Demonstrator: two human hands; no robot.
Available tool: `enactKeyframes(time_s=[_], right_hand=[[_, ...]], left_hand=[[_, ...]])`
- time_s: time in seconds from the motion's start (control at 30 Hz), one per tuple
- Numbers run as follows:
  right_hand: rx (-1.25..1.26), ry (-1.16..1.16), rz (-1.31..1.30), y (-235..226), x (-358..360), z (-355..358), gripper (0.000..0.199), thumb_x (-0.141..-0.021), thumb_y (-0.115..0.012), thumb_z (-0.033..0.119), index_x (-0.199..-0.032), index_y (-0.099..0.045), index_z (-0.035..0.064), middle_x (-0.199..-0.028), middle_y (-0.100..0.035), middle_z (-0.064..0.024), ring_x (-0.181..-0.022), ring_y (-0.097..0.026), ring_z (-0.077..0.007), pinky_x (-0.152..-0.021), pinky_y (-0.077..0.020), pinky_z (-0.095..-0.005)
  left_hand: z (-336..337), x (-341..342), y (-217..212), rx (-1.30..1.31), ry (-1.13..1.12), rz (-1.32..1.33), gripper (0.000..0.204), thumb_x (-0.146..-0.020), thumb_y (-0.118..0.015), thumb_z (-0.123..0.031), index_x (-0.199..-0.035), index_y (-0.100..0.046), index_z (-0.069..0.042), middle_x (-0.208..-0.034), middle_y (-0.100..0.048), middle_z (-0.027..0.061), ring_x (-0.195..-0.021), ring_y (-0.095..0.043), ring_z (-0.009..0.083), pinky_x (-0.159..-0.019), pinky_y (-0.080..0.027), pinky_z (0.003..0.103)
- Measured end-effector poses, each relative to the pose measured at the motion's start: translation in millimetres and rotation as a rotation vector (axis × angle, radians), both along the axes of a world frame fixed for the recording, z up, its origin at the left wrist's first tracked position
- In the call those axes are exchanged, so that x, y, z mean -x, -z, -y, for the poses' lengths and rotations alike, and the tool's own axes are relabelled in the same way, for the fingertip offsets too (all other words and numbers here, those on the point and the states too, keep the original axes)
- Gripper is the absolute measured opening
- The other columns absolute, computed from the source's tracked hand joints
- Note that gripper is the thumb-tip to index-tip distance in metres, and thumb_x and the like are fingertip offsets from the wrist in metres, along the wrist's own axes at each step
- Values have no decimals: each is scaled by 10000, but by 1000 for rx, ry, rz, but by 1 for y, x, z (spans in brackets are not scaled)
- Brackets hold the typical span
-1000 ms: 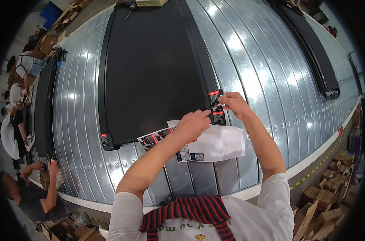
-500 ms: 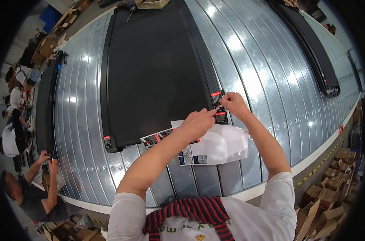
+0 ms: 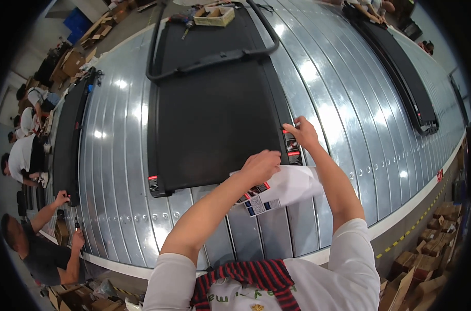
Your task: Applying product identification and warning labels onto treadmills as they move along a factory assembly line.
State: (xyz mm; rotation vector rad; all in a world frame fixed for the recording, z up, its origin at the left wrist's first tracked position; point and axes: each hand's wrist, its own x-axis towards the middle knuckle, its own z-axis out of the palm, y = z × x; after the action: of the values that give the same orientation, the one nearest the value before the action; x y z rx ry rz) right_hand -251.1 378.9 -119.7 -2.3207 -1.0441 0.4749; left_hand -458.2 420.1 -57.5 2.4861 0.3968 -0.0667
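Before me lies a black treadmill deck [image 3: 220,124]. My left hand [image 3: 263,165] is closed at its near right corner, fingers curled on the upper edge of a white sticker sheet [image 3: 292,184]; my forearm covers part of the sheet. My right hand [image 3: 303,133] is at the right side rail, thumb stretched onto a black-and-red label [image 3: 291,144] and fingers apart from it. Below that label sits another red-topped label [image 3: 294,157]. At the near left corner there is a similar label [image 3: 153,183].
A black tubular frame [image 3: 220,59] crosses the deck's far part. Beyond it are a box of small parts [image 3: 214,16] and a power drill [image 3: 182,19]. Other black decks [image 3: 396,67] lie on the metal slatted table [image 3: 106,181]. A co-worker [image 3: 49,249] works at the left.
The black tubular frame has come into view over the deck. My hands have parted; my right thumb now rests on the label. The sticker sheet has shifted right and tilted. The view has shifted slightly.
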Motion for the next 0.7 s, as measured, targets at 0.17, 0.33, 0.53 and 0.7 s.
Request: enactKeyframes(time_s=[0.17, 0.33, 0.53, 0.7], right_hand=[[-358, 98, -573, -19, 5, 59, 422, -788, -581, 331, -1048, -505, 8, -831, -604, -83, -762, -575, -167, -665, -450, -305], [-597, -210, -1084, -116, 125, 97, 421, -816, -537, 196, -1184, -439, 17, -1064, -550, -86, -992, -504, -133, -821, -412, -289], [-476, -279, -944, -178, 238, 110, 279, -789, -592, 131, -1018, -566, -26, -927, -611, -53, -853, -545, -93, -753, -440, -251], [-579, -452, -804, -241, 305, 118, 241, -790, -603, 159, -958, -604, -14, -831, -628, -35, -737, -557, -76, -658, -457, -228]], left_hand=[[-12, 104, -63, 700, -460, 187, 199, -834, -535, -151, -984, -573, -25, -938, -607, 22, -839, -544, 101, -761, -439, 263], [16, 173, -100, 948, -778, 529, 297, -846, -536, -160, -1084, -517, 17, -1013, -582, 42, -902, -527, 96, -813, -408, 244], [56, 242, -119, 1004, -780, 782, 318, -802, -597, -111, -1081, -509, 14, -1012, -581, 56, -917, -539, 123, -821, -426, 275], [91, 308, -147, 1306, -542, 774, 608, -693, -699, -129, -1220, -410, -35, -1158, -509, 75, -1073, -481, 210, -909, -395, 349]])
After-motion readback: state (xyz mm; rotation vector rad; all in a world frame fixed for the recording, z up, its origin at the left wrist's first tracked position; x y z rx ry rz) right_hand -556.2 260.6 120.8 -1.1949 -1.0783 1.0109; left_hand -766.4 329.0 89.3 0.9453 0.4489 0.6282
